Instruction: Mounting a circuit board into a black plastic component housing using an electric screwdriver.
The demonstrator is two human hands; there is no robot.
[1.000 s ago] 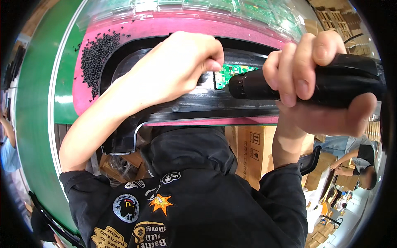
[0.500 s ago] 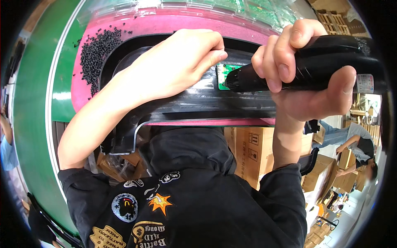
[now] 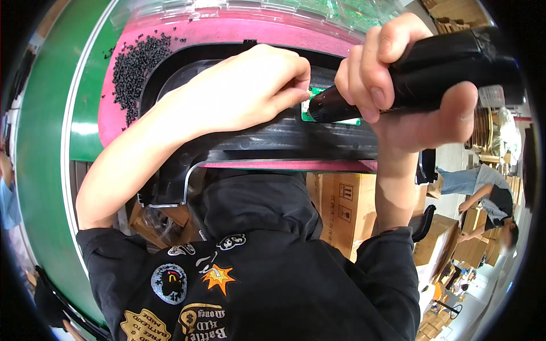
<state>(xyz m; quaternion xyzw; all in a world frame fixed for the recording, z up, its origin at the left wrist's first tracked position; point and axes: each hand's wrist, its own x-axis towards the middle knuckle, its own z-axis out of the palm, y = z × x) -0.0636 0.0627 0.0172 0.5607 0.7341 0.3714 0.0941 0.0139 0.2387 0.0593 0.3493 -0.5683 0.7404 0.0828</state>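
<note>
My right hand (image 3: 392,85) is wrapped round a thick black electric screwdriver (image 3: 443,68), its thumb lifted off the body. The tool's ridged nose (image 3: 325,105) points left and down over a green circuit board (image 3: 306,113), hiding much of it. That board lies in a long black plastic housing (image 3: 273,142) with raised rims. My left hand (image 3: 261,85) reaches across the housing with thumb and forefinger pinched together at the board's upper left corner. Whatever is between those fingertips is too small to make out.
Small black screws (image 3: 133,74) lie heaped on the pink mat (image 3: 170,27), left of the housing. Clear plastic trays (image 3: 267,10) line the far side. Cardboard boxes (image 3: 341,210) stand below the bench. A person (image 3: 483,193) handles boxes at the right.
My right hand and the screwdriver have moved a little up and left, and the tool's nose covers a different part of the board. My left hand stays pinched by the board's corner.
</note>
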